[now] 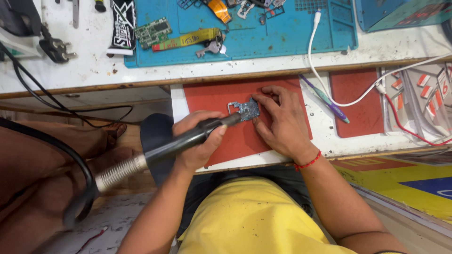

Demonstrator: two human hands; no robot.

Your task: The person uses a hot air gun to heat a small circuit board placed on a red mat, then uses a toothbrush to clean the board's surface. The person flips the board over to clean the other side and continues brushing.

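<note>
My left hand [197, 141] grips a black hot-air wand [188, 138] with a metal spring sleeve and thick black hose. Its nozzle tip points at a small blue circuit board [245, 110] lying on a red mat [235, 141]. My right hand [282, 122] rests flat on the mat, fingertips pressing the board's right edge. A red thread bracelet circles that wrist.
A blue work mat [292, 37] on the white bench holds a green circuit board [153, 32], flex ribbons and small parts. A white cable [325, 80] crosses the bench edge. A purple-and-teal pen [325, 99] lies right of the red mat. A black plug [56, 49] sits far left.
</note>
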